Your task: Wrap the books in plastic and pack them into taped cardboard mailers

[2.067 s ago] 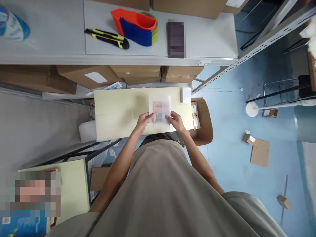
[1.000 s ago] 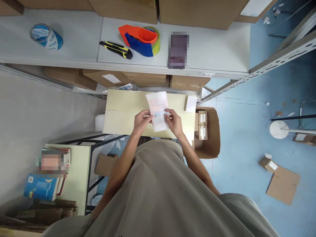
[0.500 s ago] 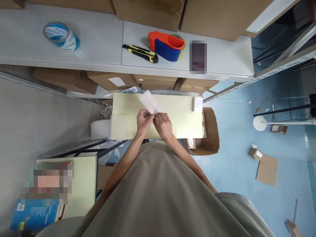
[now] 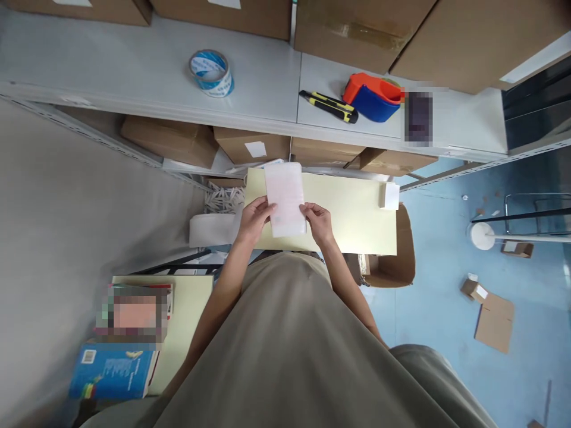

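Observation:
A pale, whitish-pink rectangular packet (image 4: 286, 199) is held upright in front of me, above the light yellow tabletop (image 4: 352, 214). My left hand (image 4: 256, 219) pinches its left edge between thumb and fingers. On the opposite edge, my right hand (image 4: 319, 221) has the same kind of pinch grip. The packet looks flat and slightly translucent; what it contains cannot be made out. A small white box (image 4: 389, 196) stands at the right end of the tabletop.
The grey shelf (image 4: 263, 77) ahead bears a blue-white tape roll (image 4: 212, 74), a yellow-black cutter (image 4: 329, 106), an orange-blue tape dispenser (image 4: 375, 98) and cardboard boxes. An open carton (image 4: 404, 249) sits right of the table. Books (image 4: 113, 371) lie on a lower left surface.
My hands have moved apart, from together at the packet's lower end to its two side edges. The packet has gone from tilted to upright and faces me. The view has shifted left.

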Demonstrator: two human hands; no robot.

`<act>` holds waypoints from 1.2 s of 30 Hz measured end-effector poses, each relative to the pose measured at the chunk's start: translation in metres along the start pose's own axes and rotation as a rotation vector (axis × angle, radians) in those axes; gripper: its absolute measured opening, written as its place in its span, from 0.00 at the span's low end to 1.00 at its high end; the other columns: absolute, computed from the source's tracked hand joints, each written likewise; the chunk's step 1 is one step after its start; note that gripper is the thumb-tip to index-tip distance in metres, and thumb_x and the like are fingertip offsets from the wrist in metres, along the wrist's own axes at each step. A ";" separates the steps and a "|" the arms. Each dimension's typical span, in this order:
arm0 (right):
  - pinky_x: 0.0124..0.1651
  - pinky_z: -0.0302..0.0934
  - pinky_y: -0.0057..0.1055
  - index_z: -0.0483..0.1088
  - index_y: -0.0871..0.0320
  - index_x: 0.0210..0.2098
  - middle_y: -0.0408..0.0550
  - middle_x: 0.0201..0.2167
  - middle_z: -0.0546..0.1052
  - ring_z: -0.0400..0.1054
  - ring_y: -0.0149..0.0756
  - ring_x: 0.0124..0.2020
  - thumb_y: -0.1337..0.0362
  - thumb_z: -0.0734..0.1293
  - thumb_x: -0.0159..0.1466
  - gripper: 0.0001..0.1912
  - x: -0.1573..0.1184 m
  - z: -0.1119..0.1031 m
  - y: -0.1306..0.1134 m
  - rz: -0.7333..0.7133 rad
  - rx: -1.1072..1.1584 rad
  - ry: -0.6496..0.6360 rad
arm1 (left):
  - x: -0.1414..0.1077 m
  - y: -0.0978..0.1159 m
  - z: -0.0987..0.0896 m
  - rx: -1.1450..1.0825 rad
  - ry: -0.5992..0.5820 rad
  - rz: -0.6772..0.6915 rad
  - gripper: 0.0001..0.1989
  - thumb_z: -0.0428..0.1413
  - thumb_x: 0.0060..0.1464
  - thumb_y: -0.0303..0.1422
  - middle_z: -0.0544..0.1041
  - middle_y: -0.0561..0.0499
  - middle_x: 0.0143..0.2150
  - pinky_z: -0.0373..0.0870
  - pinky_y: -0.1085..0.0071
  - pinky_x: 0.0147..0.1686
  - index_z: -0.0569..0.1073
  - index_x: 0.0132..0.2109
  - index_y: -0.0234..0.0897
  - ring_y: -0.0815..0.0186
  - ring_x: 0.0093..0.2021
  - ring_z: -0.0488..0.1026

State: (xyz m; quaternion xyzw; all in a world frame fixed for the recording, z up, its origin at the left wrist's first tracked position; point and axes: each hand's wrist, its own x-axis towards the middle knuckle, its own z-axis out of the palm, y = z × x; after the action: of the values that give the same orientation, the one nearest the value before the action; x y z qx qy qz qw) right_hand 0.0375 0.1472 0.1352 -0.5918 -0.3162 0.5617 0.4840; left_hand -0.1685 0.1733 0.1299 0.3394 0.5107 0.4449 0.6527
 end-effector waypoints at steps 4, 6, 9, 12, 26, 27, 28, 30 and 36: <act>0.41 0.73 0.38 0.81 0.54 0.40 0.50 0.41 0.84 0.75 0.39 0.36 0.43 0.76 0.62 0.21 0.005 0.014 -0.003 -0.099 -0.296 -0.015 | -0.004 0.000 -0.010 0.063 0.150 0.082 0.27 0.73 0.46 0.49 0.86 0.44 0.46 0.80 0.66 0.39 0.78 0.48 0.38 0.57 0.44 0.84; 0.41 0.73 0.39 0.80 0.53 0.44 0.53 0.48 0.83 0.76 0.40 0.37 0.44 0.73 0.66 0.20 0.005 0.025 -0.007 -0.223 -0.463 0.049 | -0.005 -0.003 -0.010 0.125 0.203 0.148 0.24 0.72 0.47 0.48 0.86 0.45 0.44 0.79 0.67 0.38 0.77 0.45 0.38 0.59 0.41 0.83; 0.40 0.73 0.37 0.79 0.52 0.47 0.53 0.52 0.82 0.77 0.39 0.37 0.45 0.70 0.69 0.19 -0.003 0.045 -0.015 -0.330 -0.520 -0.016 | -0.010 -0.003 -0.001 0.233 0.240 0.228 0.19 0.70 0.53 0.45 0.85 0.48 0.43 0.76 0.71 0.34 0.76 0.43 0.39 0.64 0.35 0.81; 0.39 0.74 0.34 0.78 0.52 0.48 0.50 0.52 0.82 0.79 0.39 0.41 0.42 0.71 0.68 0.21 -0.011 0.058 -0.022 -0.287 -0.416 -0.069 | -0.020 0.006 0.017 0.393 0.244 0.322 0.12 0.65 0.59 0.41 0.83 0.50 0.43 0.76 0.73 0.34 0.77 0.45 0.41 0.67 0.35 0.80; 0.36 0.62 0.31 0.77 0.56 0.39 0.44 0.33 0.77 0.68 0.35 0.34 0.38 0.73 0.65 0.26 -0.017 -0.031 -0.033 -0.150 -0.125 -0.087 | -0.022 0.004 0.037 0.320 0.267 0.250 0.30 0.70 0.55 0.44 0.81 0.43 0.58 0.78 0.71 0.42 0.77 0.62 0.42 0.61 0.49 0.81; 0.36 0.62 0.31 0.78 0.56 0.40 0.44 0.33 0.77 0.68 0.35 0.34 0.39 0.74 0.65 0.25 -0.019 -0.034 -0.034 -0.139 -0.097 -0.091 | -0.020 0.001 0.034 0.276 0.231 0.209 0.32 0.71 0.53 0.46 0.81 0.42 0.59 0.79 0.69 0.46 0.77 0.62 0.42 0.59 0.54 0.80; 0.36 0.63 0.31 0.78 0.56 0.40 0.44 0.34 0.78 0.68 0.35 0.34 0.40 0.74 0.65 0.25 -0.021 -0.036 -0.033 -0.129 -0.073 -0.095 | -0.017 -0.001 0.032 0.216 0.149 0.148 0.32 0.71 0.53 0.47 0.81 0.42 0.60 0.78 0.66 0.50 0.78 0.61 0.41 0.56 0.57 0.80; 0.37 0.64 0.31 0.79 0.56 0.41 0.45 0.34 0.79 0.70 0.36 0.34 0.40 0.75 0.64 0.24 -0.021 -0.039 -0.031 -0.104 -0.044 -0.104 | -0.014 -0.008 0.031 0.080 -0.034 0.010 0.28 0.69 0.55 0.51 0.83 0.41 0.56 0.78 0.62 0.54 0.81 0.56 0.38 0.52 0.58 0.80; 0.37 0.67 0.32 0.79 0.56 0.41 0.46 0.36 0.80 0.71 0.36 0.35 0.40 0.74 0.64 0.24 -0.010 -0.038 -0.011 -0.064 -0.079 -0.123 | -0.012 -0.033 0.029 -0.007 0.056 -0.101 0.25 0.73 0.49 0.52 0.85 0.47 0.41 0.77 0.68 0.43 0.83 0.44 0.37 0.61 0.41 0.81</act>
State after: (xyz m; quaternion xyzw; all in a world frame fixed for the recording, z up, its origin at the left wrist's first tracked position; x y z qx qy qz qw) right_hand 0.0745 0.1333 0.1451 -0.5644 -0.3859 0.5683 0.4578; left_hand -0.1338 0.1497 0.1121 0.2982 0.5439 0.4225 0.6608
